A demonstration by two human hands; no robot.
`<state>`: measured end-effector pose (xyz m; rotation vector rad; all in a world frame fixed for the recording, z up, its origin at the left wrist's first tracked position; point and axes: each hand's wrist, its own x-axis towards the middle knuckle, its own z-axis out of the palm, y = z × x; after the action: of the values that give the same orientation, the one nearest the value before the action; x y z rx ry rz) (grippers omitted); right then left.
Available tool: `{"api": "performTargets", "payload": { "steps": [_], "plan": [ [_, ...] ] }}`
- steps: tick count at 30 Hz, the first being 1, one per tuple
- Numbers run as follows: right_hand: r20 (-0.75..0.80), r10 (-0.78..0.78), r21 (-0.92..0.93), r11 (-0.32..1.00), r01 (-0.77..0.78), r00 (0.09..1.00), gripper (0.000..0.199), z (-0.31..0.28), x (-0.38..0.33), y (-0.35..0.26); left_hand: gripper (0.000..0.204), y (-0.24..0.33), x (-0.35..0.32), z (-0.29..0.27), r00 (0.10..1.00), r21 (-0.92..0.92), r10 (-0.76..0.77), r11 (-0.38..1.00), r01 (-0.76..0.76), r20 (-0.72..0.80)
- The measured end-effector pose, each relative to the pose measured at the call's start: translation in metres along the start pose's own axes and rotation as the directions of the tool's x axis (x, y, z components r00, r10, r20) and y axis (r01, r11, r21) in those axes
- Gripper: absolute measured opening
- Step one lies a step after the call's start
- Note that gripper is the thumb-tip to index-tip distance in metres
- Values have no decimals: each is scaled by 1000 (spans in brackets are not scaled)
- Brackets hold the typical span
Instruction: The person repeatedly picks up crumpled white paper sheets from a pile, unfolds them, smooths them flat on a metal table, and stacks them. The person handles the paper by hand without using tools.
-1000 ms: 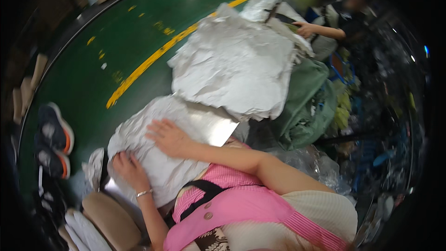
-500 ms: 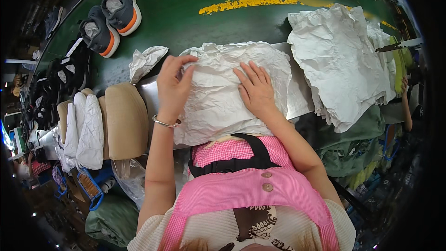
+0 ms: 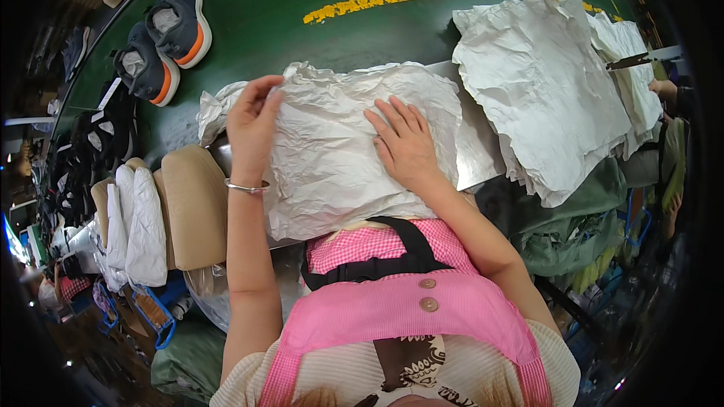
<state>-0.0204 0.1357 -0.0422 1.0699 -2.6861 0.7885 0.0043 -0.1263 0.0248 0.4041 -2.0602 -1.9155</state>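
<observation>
Left grip (image 3: 251, 130) at upper-left edge of white paper (image 3: 332, 158), centre of frame; cannot tell whether pinching. Right grip (image 3: 409, 151) spread flat on top. Tear could come if left pulls crumpled paper against right's pressure.

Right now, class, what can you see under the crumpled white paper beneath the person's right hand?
A shiny metal plate shows past the right edge of the paper, apparently running beneath it. Anything else underneath is covered and cannot be seen.
</observation>
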Motion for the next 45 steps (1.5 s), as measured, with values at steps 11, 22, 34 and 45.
{"api": "performTargets", "payload": {
  "steps": [11, 22, 34, 45],
  "plan": [
    [-21, -6, -19, 1000, 6, 1000, 49, 4, 2, -1, 46, 36, -52, 61, 880, 562, 265, 688, -459, 394],
    [-52, 227, -227, 946, -233, 972, 59, -33, -18, 52, 77, -74, -36, 38, 910, 871, 295, 310, -381, 293],
    [111, 6, -113, 994, 7, 994, 54, -11, -5, 11, 73, -71, -35, 38, 929, 885, 285, 330, -327, 237],
    [39, 148, -190, 972, -138, 988, 58, -27, -74, 49, 72, -74, -35, 32, 958, 892, 177, 358, -276, 225]
  ]
}}
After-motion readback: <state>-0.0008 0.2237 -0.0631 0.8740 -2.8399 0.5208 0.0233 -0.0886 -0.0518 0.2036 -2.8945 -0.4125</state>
